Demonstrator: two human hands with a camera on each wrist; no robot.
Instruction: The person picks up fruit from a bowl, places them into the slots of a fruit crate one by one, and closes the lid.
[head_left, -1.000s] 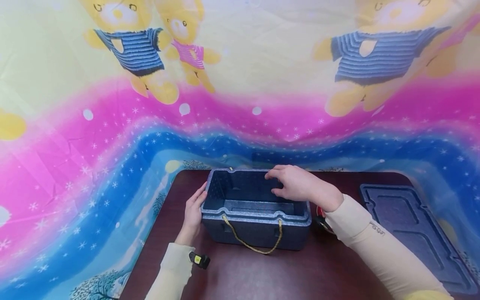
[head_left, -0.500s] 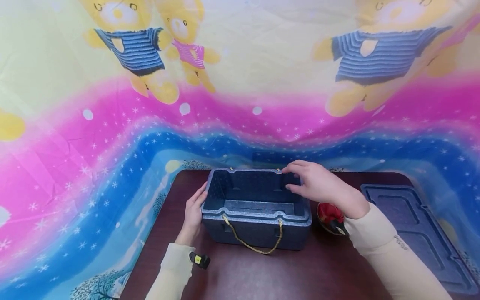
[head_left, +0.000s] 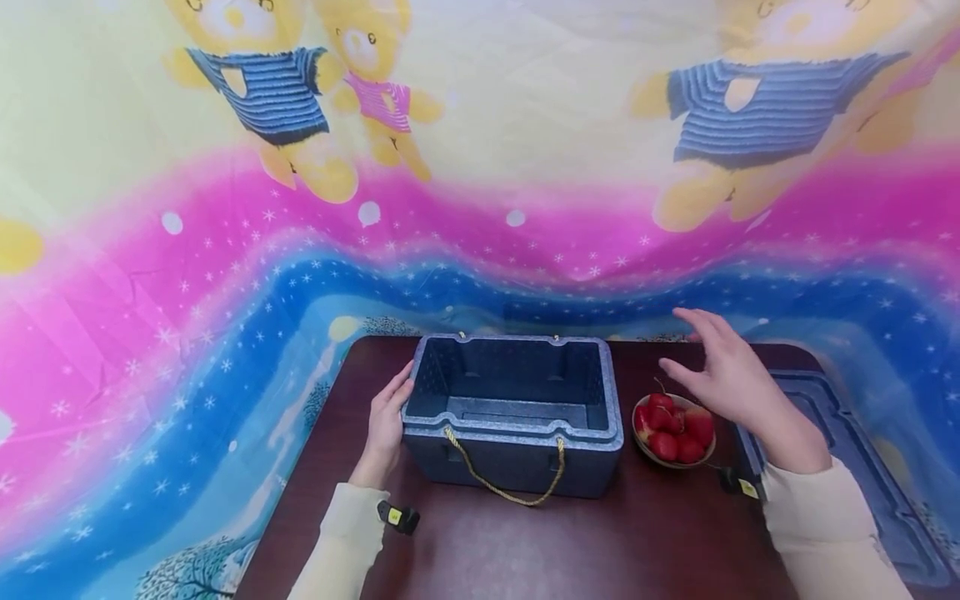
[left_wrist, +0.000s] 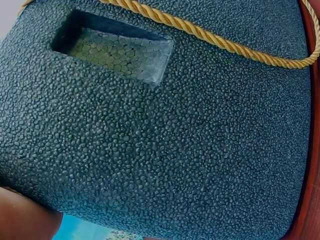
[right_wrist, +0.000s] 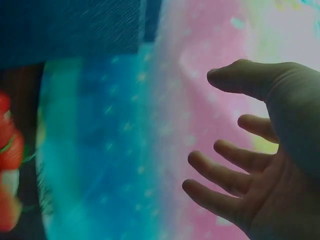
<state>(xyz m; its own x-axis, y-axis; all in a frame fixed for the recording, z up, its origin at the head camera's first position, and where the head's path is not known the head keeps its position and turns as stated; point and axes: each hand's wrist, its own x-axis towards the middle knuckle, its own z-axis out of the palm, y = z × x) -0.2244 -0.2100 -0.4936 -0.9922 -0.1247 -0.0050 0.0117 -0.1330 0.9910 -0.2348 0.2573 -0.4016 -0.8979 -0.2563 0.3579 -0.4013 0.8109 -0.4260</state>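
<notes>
The right hand [head_left: 726, 379], fingers spread, has moved near the red fruit [head_left: 677, 422]; the left hand [head_left: 386, 419], fingers straight, still touches the box [head_left: 513, 465].

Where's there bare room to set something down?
The widest bare patch of table is in front of the box, between left sleeve and right sleeve. Another is the far left corner, beyond the left hand. It's crowded right of the box: bowl of red fruit, lid and right hand.

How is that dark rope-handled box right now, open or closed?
Open. The head view looks straight into the rope-handled box, down to its inner floor, and the lid lies apart, to the right.
</notes>
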